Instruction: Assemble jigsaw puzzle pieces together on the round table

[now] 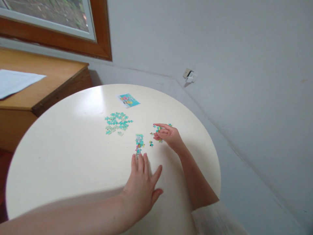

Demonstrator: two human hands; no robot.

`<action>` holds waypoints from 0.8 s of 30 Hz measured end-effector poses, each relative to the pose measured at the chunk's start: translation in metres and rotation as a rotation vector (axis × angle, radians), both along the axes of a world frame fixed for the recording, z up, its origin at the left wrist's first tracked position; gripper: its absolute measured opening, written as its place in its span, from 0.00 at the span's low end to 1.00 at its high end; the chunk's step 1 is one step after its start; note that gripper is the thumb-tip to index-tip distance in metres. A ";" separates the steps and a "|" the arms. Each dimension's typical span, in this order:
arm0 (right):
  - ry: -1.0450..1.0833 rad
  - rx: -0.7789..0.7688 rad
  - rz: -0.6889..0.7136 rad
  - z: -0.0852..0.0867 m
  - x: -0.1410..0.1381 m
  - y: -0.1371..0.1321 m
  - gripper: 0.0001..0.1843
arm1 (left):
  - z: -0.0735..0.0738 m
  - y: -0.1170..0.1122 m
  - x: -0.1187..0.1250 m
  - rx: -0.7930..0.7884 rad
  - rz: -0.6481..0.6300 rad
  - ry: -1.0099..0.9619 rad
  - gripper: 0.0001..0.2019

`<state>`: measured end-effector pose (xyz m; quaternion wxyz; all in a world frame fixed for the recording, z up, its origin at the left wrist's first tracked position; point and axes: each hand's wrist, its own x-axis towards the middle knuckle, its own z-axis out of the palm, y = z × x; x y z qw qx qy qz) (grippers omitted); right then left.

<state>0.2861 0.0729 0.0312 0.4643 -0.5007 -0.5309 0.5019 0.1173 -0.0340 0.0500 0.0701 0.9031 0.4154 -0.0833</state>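
Note:
My left hand (141, 186) lies with its fingers spread, the fingertips at the lower end of a partly joined jigsaw puzzle (139, 142). This narrow joined strip shows a pale cartoon figure on turquoise; its lower end is partly covered by the fingertips. Over a small group of loose, many-coloured puzzle pieces (160, 129) is my right hand (168, 135), its fingers stretched out and apart. The hand hides some of those pieces. A single puzzle piece (151, 143) lies between the strip and my right hand.
Many turquoise and pale green pieces (118, 121) are heaped left of centre on the round white table (61, 156). Behind them lies a picture card (128, 100). A wooden cabinet (56, 78) with a paper sheet (19, 81) stands left; a wall socket (190, 75) is beyond.

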 end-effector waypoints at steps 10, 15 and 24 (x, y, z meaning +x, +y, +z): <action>0.019 -0.011 0.003 -0.001 0.000 0.000 0.27 | 0.002 -0.001 0.000 -0.025 0.005 0.008 0.29; 0.028 -0.020 -0.005 0.001 -0.001 -0.001 0.27 | 0.001 -0.001 0.000 -0.017 0.009 -0.004 0.29; 0.030 -0.033 -0.011 0.003 -0.001 -0.001 0.26 | -0.001 0.000 -0.001 0.019 0.002 -0.025 0.29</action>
